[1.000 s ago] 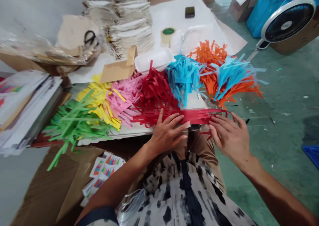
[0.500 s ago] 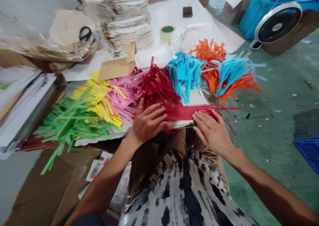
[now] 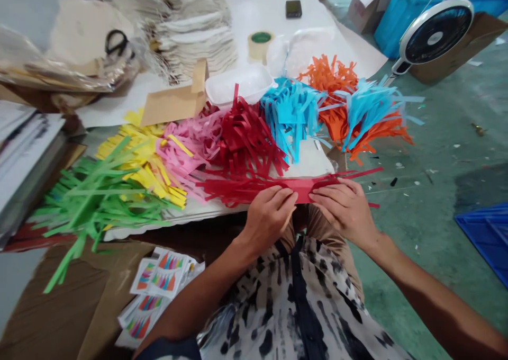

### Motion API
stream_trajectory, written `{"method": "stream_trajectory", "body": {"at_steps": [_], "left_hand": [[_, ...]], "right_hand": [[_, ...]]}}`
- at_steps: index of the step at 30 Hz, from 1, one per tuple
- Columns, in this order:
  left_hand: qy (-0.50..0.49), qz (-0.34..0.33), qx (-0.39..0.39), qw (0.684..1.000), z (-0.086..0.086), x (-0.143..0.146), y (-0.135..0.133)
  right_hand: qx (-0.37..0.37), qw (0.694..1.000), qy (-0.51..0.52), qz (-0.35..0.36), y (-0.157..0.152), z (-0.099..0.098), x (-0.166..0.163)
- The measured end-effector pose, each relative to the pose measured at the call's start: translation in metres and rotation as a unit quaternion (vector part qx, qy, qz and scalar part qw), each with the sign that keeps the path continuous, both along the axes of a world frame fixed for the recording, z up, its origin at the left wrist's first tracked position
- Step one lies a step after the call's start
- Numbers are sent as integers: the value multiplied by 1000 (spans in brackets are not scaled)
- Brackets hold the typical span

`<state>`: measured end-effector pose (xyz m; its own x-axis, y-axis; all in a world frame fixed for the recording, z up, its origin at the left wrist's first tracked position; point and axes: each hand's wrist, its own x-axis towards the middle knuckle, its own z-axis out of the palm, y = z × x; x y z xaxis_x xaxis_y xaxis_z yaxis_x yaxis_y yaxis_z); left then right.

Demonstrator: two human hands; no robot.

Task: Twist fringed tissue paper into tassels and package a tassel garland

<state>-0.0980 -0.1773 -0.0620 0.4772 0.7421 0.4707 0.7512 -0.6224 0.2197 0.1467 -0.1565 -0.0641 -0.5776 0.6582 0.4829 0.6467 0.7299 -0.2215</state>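
Observation:
A flat bundle of red paper strips (image 3: 238,188) lies across the near edge of a white board (image 3: 315,161), its loose ends fanning out left and right. My left hand (image 3: 270,214) and my right hand (image 3: 344,207) sit side by side at the bundle's middle, fingers curled and pinching it. Behind it lie heaps of cut paper strips: red (image 3: 248,137), pink (image 3: 186,148), yellow (image 3: 143,156), green (image 3: 95,196), blue (image 3: 289,111) and orange (image 3: 329,79).
A white foam tray (image 3: 238,84), a brown envelope (image 3: 170,103), a tape roll (image 3: 259,45), scissors (image 3: 116,42) and stacked cloth bags (image 3: 194,37) lie behind. Printed cards (image 3: 154,291) rest on cardboard at lower left. A fan (image 3: 434,32) and a blue crate (image 3: 486,235) stand on the green floor.
Both hands were spread flat on the red bundle, smoothing it; now they have come together at its middle and pinch it.

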Motion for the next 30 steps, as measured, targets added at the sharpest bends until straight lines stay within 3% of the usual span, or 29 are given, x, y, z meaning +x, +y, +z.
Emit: {"method": "stream_trajectory", "body": {"at_steps": [8,12,15,25,30], "left_hand": [[-23,58,-158,986,28,-25,24],[9,132,-166,977,28,-24,32],[27,151,-158,975,24,-21,34],[82,157,-132,975,23,-17,46],[98,167,-81,978,22,-12,43]], "right_hand": [[-149,983,22,-100,15,20,-1],[-177,971,-35,-160,20,25,-11],[-188,959,-95,-188,22,30,-19],[-133,954,-169,-210,23,32,-30],[13,969,-114,-218,9,23,-31]]}}
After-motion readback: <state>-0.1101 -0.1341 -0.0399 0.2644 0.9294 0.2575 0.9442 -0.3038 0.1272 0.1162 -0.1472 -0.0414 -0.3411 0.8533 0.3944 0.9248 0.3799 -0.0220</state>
